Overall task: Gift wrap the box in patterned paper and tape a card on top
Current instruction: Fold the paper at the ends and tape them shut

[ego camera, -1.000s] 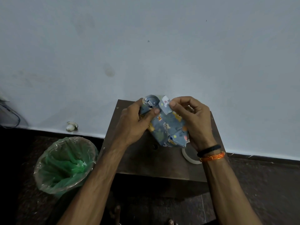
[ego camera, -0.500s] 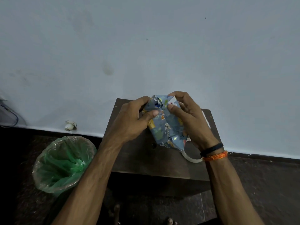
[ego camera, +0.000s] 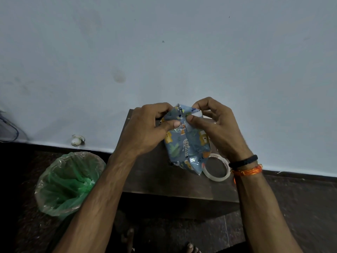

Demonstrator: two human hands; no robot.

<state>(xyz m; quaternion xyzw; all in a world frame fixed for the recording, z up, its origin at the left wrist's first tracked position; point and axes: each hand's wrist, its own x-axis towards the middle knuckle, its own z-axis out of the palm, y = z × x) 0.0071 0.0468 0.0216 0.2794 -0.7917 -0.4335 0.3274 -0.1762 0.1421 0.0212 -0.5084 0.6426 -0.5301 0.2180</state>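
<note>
Both grips, left hand [ego camera: 145, 128] and right hand [ego camera: 217, 125], pinching glossy crinkled patterned box [ego camera: 186, 148]; pale tape ring [ego camera: 217, 168] beside

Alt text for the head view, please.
Both hands hold a box wrapped in patterned paper above a dark wooden table: left hand grips it, right hand presses tape onto a fold. A tape roll lies on the table.

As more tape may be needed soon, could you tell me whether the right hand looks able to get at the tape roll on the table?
Probably yes: the tape roll lies uncovered just below the right hand, though that hand now pinches the wrapped box.
</note>
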